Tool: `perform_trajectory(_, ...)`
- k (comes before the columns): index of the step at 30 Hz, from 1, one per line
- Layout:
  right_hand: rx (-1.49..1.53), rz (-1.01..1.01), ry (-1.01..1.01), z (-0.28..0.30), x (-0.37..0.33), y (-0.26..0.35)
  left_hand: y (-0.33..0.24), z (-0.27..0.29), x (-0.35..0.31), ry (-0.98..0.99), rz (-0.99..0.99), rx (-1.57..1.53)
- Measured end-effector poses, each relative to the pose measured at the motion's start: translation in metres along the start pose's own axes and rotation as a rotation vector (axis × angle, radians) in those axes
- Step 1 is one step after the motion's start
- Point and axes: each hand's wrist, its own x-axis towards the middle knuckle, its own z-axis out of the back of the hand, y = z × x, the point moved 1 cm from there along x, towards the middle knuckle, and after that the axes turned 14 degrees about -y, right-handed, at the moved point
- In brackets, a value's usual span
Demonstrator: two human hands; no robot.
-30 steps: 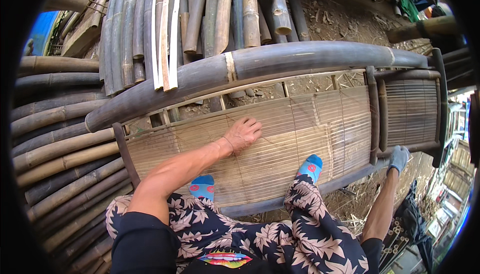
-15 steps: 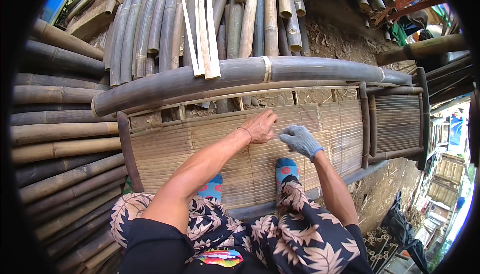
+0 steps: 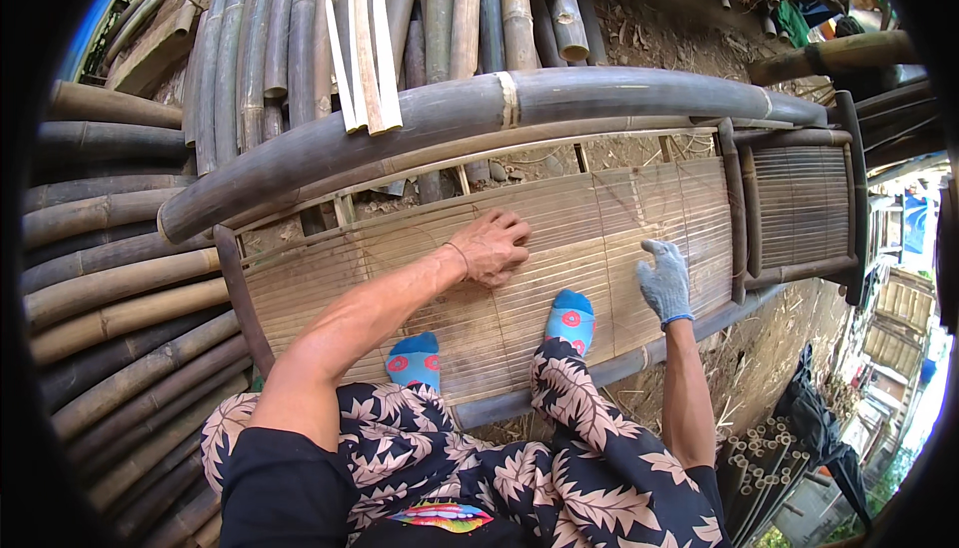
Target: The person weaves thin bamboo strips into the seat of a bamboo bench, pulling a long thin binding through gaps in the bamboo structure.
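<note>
Under my hands lies a long bamboo-slat panel, its thin strips crossed by dark stitched cords. My left hand, bare with a thin band at the wrist, rests on the slats near the middle. Its fingers are curled down, and what they hold, if anything, is hidden. Over the panel's right part is my right hand in a grey knit glove. Its thumb stands apart from the bent fingers, with nothing plainly visible between them. My feet in blue patterned socks stand on the slats between my hands.
A thick dark bamboo pole runs along the panel's far side, with pale split strips lying across it. Bamboo poles are stacked at left and beyond. A smaller framed slat section adjoins at right. Cut bamboo tubes stand lower right.
My hands have parted: the left moved slightly left and down onto the slats, the right swung away to the right. The view has shifted a little.
</note>
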Motion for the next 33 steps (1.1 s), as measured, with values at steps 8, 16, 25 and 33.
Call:
perform_trajectory(8, 0.191, 0.354, 0.104, -0.02, -0.021, 0.111, -0.026, -0.033, 0.003, -0.015, 0.035, 0.151)
perform_trajectory(16, 0.941, -0.437, 0.33, 0.025, 0.048, 0.102, -0.005, 0.058, 0.026, -0.362, 0.503, -0.196)
perform_trajectory(25, 0.369, -0.352, -0.238, 0.055, 0.121, -0.051, -0.003, 0.014, -0.013, -0.028, 0.401, 0.019)
perform_trajectory(33, 0.183, 0.456, -0.134, 0.011, 0.059, 0.101, -0.009, 0.005, -0.004, -0.33, 0.304, 0.057)
